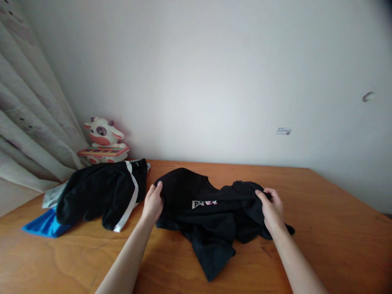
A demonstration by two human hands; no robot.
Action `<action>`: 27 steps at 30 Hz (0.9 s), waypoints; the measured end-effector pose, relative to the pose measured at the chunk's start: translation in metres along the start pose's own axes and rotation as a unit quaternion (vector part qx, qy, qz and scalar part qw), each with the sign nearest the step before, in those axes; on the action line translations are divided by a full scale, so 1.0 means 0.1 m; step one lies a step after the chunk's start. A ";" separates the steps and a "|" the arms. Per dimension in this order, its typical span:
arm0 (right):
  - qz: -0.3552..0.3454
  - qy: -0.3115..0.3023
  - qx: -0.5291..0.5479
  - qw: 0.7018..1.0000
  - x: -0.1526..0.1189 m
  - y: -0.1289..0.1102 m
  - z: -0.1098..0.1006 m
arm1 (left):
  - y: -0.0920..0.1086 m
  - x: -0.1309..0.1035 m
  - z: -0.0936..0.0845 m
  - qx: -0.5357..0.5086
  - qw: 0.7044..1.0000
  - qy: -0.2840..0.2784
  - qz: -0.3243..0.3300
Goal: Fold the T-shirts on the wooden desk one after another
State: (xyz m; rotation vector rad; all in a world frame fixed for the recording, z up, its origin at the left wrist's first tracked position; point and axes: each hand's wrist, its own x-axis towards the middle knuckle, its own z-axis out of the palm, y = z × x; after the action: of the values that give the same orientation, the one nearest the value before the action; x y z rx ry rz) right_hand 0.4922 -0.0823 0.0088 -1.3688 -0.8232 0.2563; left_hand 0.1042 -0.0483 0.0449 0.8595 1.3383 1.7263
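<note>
A black garment [214, 220] with a small white and pink print on its front lies partly lifted and crumpled over the wooden table. My left hand [153, 201] pinches its left edge between thumb and fingers. At the opposite edge my right hand [272, 206] grips the cloth, thumb on top. The neckline shows at the top middle, and the lower part hangs in folds, one corner pointing toward me. Some fingertips of both hands are hidden by the cloth.
On the left of the wooden table [321, 228] lies a pile of black clothing [92, 192] with a white stripe, over a blue cloth [45, 223] and a grey one. Behind it stands a cow toy [104, 139] with a keyboard. A curtain [33, 106] hangs at the left.
</note>
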 end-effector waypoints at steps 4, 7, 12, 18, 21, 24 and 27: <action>-0.029 0.022 0.017 0.999 0.07 0.04 -0.06 | 0.17 0.23 -0.27 -0.072 0.982 0.168 -0.039; -0.083 -0.015 -0.116 0.990 0.07 0.06 -0.13 | 0.22 0.29 -0.42 -0.041 0.976 0.210 -0.031; -0.148 -0.122 -0.266 0.945 0.01 -0.04 -0.13 | 0.07 0.16 -0.33 0.293 0.953 0.025 0.071; -0.056 -0.184 -0.387 0.902 -0.06 -0.11 -0.07 | -0.13 -0.03 -0.16 0.563 0.804 -0.100 0.161; -0.123 -0.187 -0.391 0.893 -0.06 -0.05 -0.06 | -0.14 -0.05 -0.17 0.574 0.791 -0.118 0.176; -0.221 -0.151 -0.357 0.895 -0.09 -0.07 -0.04 | -0.12 -0.06 -0.17 0.548 0.791 -0.132 0.237; -0.306 -0.104 -0.317 0.892 -0.15 -0.19 -0.03 | -0.10 -0.08 -0.14 0.531 0.759 -0.175 0.332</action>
State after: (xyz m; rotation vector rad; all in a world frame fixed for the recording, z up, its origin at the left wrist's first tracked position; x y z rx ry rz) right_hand 0.4780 -0.0974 0.0209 -1.6067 -1.5643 -0.4070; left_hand 0.0969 -0.0600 0.0320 2.4023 1.8427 0.9705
